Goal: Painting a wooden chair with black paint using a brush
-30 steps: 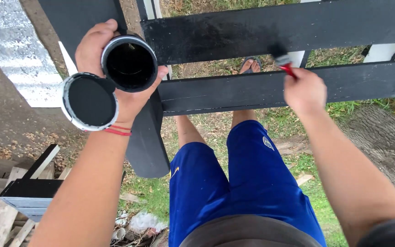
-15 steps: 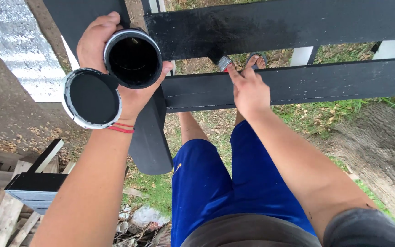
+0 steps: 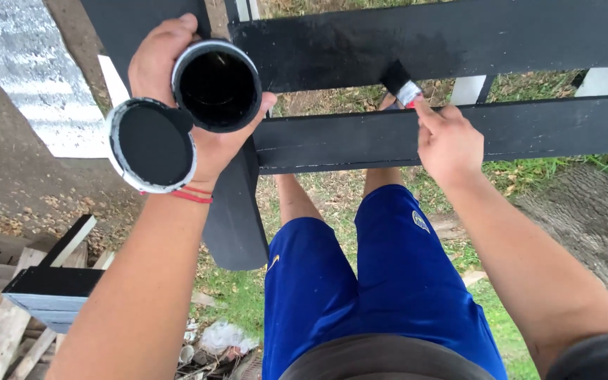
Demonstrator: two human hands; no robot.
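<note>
Brush (image 3: 401, 84) has shifted right and up onto the upper rail's (image 3: 459, 35) lower edge | upper left: left hand (image 3: 177, 105) clamped on can (image 3: 217, 86) of black paint plus lid (image 3: 152, 145) | centre-right: right hand (image 3: 448, 144) closed on brush.

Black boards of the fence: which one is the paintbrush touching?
The upper horizontal board. The paintbrush in the right hand has its black bristles against that board's lower edge; the lower horizontal board lies beneath the hand, clear of the bristles.
</note>
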